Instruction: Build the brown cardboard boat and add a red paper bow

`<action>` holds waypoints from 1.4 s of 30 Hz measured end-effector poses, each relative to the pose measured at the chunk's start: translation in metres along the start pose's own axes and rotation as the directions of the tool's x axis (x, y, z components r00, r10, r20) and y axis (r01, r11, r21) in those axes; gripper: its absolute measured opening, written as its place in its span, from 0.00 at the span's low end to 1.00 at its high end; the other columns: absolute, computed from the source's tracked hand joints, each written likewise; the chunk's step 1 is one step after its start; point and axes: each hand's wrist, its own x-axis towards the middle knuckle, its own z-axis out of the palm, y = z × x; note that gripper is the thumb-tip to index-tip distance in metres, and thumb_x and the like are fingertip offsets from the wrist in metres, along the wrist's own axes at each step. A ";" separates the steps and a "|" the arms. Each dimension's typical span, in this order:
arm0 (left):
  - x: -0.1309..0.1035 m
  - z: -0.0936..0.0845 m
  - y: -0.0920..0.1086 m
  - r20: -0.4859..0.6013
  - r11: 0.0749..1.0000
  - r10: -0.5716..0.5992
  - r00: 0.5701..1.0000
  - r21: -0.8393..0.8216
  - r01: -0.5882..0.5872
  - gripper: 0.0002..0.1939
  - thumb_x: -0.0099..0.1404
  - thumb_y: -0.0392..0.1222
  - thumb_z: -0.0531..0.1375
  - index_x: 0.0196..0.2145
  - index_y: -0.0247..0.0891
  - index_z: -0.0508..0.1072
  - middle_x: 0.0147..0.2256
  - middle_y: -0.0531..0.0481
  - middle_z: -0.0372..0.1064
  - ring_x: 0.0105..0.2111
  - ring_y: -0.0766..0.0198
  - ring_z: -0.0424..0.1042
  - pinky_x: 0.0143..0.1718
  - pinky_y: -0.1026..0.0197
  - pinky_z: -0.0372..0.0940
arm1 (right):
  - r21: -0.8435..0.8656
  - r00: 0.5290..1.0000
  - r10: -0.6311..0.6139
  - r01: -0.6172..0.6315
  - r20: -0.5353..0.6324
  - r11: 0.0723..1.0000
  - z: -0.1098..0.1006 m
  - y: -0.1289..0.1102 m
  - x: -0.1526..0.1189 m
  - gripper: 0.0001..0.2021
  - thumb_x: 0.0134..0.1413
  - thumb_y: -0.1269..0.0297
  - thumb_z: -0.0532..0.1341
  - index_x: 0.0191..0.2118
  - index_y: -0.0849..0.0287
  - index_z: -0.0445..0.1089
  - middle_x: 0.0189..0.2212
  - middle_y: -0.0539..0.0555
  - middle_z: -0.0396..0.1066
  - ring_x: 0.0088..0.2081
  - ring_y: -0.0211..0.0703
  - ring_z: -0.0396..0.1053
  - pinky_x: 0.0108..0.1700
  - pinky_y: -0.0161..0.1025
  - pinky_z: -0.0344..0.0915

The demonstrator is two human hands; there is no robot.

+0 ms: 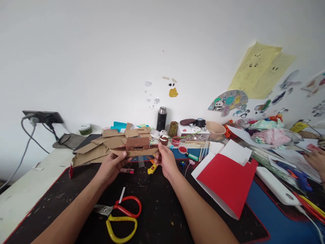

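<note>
A small cardboard model boat (142, 152) with a brown box-like cabin (137, 143) is held level above the black mat. My left hand (115, 164) grips its left end between thumb and fingers. At the opposite end, my right hand (165, 157) pinches the tip, with its fingers curled underneath. Below the boat, a yellow utility knife (152, 168) lies on the mat near my right hand. Scissors (109, 210) with one red and one yellow handle rest closer to me, beside a thin white strip (122, 195).
Cardboard pieces (93, 152) are piled behind my left hand. A black thermos (161, 120) stands against the wall. Red and white paper (228, 183) covers the mat's right side, near a white device (275, 186) with a cable. Another person's hand (316, 157) is at the far right.
</note>
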 end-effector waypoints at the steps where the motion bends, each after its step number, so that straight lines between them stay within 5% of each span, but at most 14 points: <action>1: 0.001 0.000 0.000 -0.003 1.000 0.010 1.000 0.001 -0.010 0.28 0.49 0.39 0.85 0.46 0.41 0.82 0.44 0.46 0.86 0.42 0.54 0.86 0.39 0.62 0.83 | -0.002 1.000 -0.002 0.002 0.002 1.000 0.000 0.000 0.000 0.34 0.44 0.29 0.76 0.31 0.54 0.65 0.18 0.42 0.66 0.17 0.34 0.63 0.19 0.30 0.52; 8: 0.011 -0.010 -0.001 -0.038 0.997 0.078 0.996 0.003 -0.078 0.30 0.50 0.46 0.85 0.47 0.39 0.82 0.47 0.43 0.86 0.50 0.47 0.85 0.51 0.50 0.84 | -0.012 1.000 -0.015 0.015 -0.013 1.000 -0.001 0.001 -0.001 0.31 0.45 0.32 0.76 0.39 0.56 0.74 0.18 0.42 0.66 0.17 0.35 0.64 0.19 0.31 0.54; 14: 0.019 -0.020 -0.002 -0.074 0.997 0.079 0.994 -0.010 -0.080 0.21 0.51 0.40 0.84 0.37 0.38 0.81 0.43 0.45 0.86 0.43 0.57 0.85 0.46 0.61 0.83 | -0.040 1.000 -0.026 0.026 0.005 0.999 0.002 0.002 -0.003 0.32 0.46 0.31 0.75 0.41 0.57 0.76 0.18 0.42 0.66 0.17 0.36 0.64 0.19 0.31 0.55; 25: 0.028 -0.033 -0.003 -0.120 0.996 0.088 0.989 0.005 -0.088 0.20 0.51 0.40 0.84 0.32 0.37 0.78 0.39 0.47 0.85 0.41 0.59 0.84 0.50 0.58 0.83 | -0.182 0.985 -0.087 0.114 0.151 0.977 0.012 0.008 -0.015 0.29 0.56 0.31 0.70 0.40 0.57 0.75 0.15 0.42 0.65 0.15 0.36 0.64 0.17 0.31 0.57; 34: 0.030 -0.034 -0.005 -0.101 0.994 0.094 0.990 0.072 -0.087 0.26 0.50 0.44 0.85 0.41 0.40 0.79 0.51 0.43 0.85 0.55 0.47 0.82 0.59 0.46 0.80 | -0.253 0.966 -0.119 0.177 0.228 0.951 0.013 0.012 -0.017 0.28 0.60 0.33 0.67 0.42 0.58 0.74 0.15 0.41 0.65 0.15 0.36 0.64 0.18 0.32 0.56; 42: 0.031 -0.036 -0.007 -0.093 0.993 0.095 0.991 0.078 -0.088 0.25 0.49 0.44 0.85 0.40 0.40 0.81 0.49 0.45 0.86 0.51 0.51 0.84 0.51 0.53 0.83 | -0.279 0.959 -0.129 0.200 0.254 0.939 0.013 0.015 -0.016 0.27 0.63 0.33 0.66 0.43 0.57 0.74 0.15 0.41 0.65 0.15 0.38 0.63 0.19 0.33 0.57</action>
